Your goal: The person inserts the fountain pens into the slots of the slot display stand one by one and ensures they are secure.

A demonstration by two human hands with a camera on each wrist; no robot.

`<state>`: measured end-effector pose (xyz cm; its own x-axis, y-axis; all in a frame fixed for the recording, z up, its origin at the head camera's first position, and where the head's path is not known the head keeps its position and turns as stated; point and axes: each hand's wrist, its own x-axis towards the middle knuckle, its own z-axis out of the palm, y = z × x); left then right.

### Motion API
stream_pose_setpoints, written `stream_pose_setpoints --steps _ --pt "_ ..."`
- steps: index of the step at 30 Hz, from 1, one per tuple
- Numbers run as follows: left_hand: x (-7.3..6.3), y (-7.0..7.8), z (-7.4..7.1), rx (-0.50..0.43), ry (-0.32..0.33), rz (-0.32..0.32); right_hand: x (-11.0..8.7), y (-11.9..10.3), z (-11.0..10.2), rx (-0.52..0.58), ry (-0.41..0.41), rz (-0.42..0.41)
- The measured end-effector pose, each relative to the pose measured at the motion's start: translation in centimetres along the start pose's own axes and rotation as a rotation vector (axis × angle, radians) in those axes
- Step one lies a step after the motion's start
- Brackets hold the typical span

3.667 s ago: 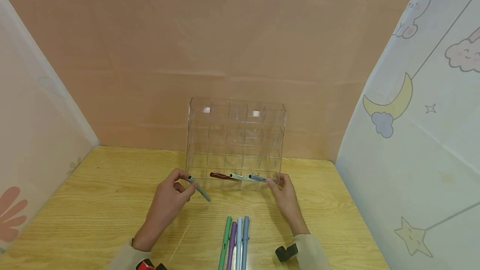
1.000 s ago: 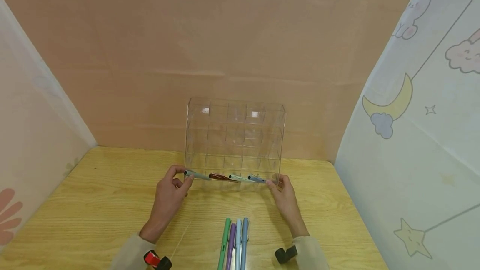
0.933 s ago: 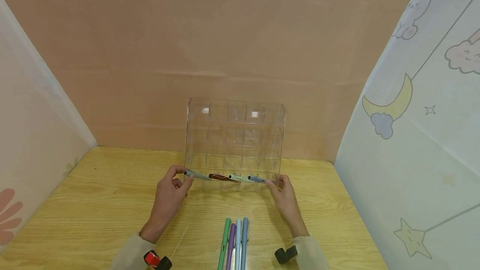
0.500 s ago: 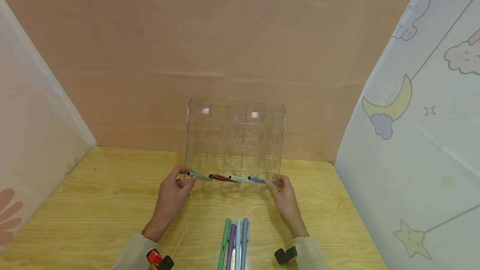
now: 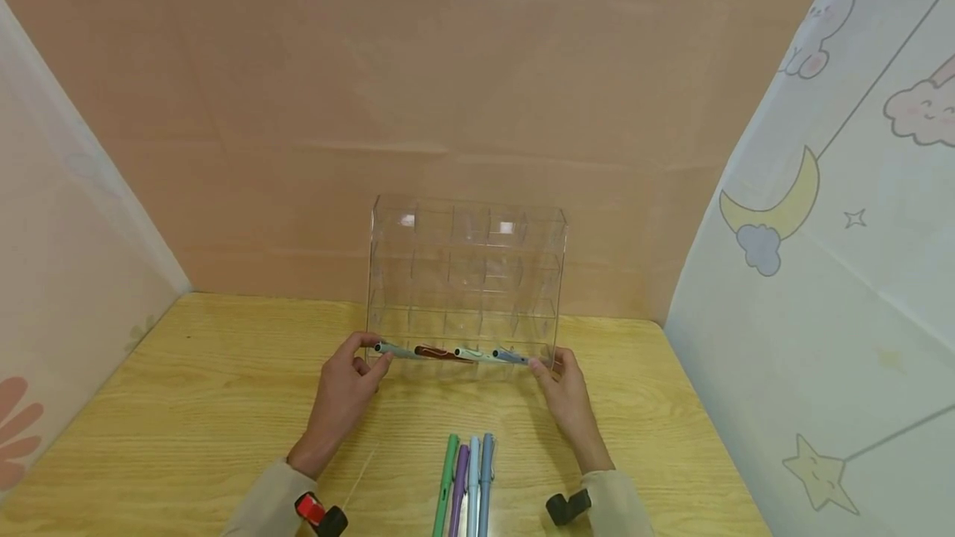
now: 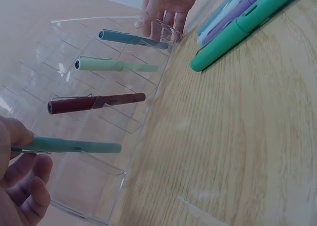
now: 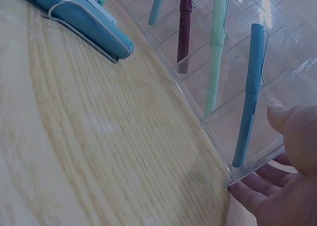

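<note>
Standing upright on a wood-grain table point(image 5: 634, 404), a clear rack point(image 5: 467, 272) is being gripped at its lower right corner by the right hand point(image 5: 569, 396), the thumb being held to the front and the fingers being curled about the edge. A teal pen point(image 6: 74, 144) is being pinched between the thumb and forefinger of the left hand point(image 5: 345, 384), and is being held near the left end of the rack's lowest row; whether its tip is being pressed against a compartment wall cannot be told. In that same row, 3 pens are being held at a slant: a dark red pen point(image 6: 96, 103), a pale green pen point(image 6: 116, 65) and a blue pen point(image 5: 511, 355).

On the table nearer the person, 4 loose pens are being kept side by side: green point(image 5: 445, 483), purple point(image 5: 458, 487), light blue point(image 5: 473, 483) and darker blue point(image 5: 487, 479). The yellowish grain is being crossed by a thin pale streak at the left.

Behind, the view is being closed off by a creased peach-brown sheet point(image 5: 448, 89). The right side is being screened by a pale cloth point(image 5: 880, 288), on which a yellow moon point(image 5: 794, 210) and a star point(image 5: 821, 471) are being displayed. The left side is being covered by another light cloth point(image 5: 67, 230), its lower part being decorated with coral petals point(image 5: 15, 433). Both forearms are being covered by beige sleeves point(image 5: 618, 504).
</note>
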<state>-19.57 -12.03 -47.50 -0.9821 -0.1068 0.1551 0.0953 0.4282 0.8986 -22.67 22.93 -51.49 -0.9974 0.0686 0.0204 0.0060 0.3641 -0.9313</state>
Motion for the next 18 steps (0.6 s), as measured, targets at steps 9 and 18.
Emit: stream_pose_setpoints --steps 9,18 --pt "0.16 -0.32 0.24 0.025 -0.013 0.015 -0.1 0.06 -0.05 0.015 -0.006 -0.009" --pt "0.48 -0.59 0.66 0.065 0.005 0.069 -0.16 -0.17 -0.02 0.0 0.002 0.001"
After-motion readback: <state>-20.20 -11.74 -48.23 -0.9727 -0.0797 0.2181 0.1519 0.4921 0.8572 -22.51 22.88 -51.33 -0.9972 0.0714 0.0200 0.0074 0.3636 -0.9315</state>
